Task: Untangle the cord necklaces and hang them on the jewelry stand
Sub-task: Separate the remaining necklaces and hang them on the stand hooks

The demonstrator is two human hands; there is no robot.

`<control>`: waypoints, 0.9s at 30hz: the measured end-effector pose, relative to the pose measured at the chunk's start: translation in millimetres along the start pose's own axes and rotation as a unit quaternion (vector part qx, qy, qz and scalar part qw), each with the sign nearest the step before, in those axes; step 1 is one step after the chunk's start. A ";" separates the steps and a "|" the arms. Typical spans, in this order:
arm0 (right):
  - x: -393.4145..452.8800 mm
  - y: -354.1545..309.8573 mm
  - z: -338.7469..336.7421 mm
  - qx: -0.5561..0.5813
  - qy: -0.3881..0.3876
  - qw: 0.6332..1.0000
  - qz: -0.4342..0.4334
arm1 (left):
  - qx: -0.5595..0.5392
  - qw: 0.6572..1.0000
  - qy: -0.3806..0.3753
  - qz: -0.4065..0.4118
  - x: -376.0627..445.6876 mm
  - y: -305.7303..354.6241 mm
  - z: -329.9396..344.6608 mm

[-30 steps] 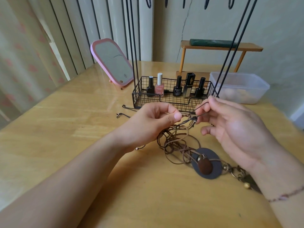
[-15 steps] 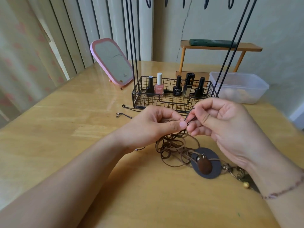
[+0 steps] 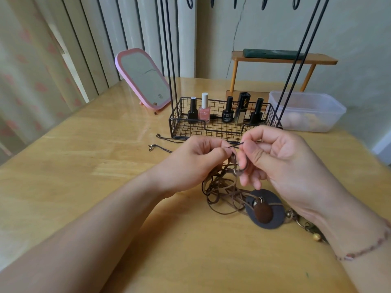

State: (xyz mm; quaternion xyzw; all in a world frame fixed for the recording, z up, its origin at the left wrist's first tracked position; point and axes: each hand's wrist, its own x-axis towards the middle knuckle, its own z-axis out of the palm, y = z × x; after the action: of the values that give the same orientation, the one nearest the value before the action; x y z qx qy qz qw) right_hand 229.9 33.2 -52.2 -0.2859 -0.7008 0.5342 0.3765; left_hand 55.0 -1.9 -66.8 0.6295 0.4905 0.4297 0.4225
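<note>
Right at the middle, the left hand and right hand meet, fingers curled, each pinching a strand of the brown cords just above the table. Below them the tangle lies loose on the wood, running to a dark round pendant (a brown oval sits on it). Behind the hands stands the wire basket of the stand, holding 5 bottles. Farther back are a pink mirror and a plastic tub.
</note>
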 end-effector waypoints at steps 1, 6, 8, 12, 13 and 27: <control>0.3 0.6 0.9 0.007 0.000 1.000 0.006 | 0.006 1.000 0.005 0.005 0.2 -0.6 -0.1; 1.7 -1.6 -4.7 0.066 0.012 0.997 0.049 | -0.007 1.000 0.009 0.009 -1.0 -0.9 -1.6; 2.7 -4.4 -10.9 0.120 0.018 0.990 0.068 | -0.016 1.000 -0.010 0.000 -1.4 0.4 -3.0; 5.2 -11.4 -23.2 0.235 0.027 0.967 0.092 | -0.020 0.999 -0.033 -0.010 -1.9 2.0 -5.2; 5.9 -11.6 -25.8 0.234 0.029 0.967 0.092 | -0.022 0.999 -0.038 -0.013 -1.9 2.0 -5.5; 3.8 -15.0 -35.6 0.054 0.042 0.994 0.080 | -0.014 0.998 -0.054 -0.014 -0.5 -3.1 -9.8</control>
State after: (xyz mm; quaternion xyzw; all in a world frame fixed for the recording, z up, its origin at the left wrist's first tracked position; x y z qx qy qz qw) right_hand 257.5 51.3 -31.7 -0.3426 -0.6293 0.5875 0.3760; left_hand 44.7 -0.8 -67.1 0.6390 0.4700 0.3953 0.4631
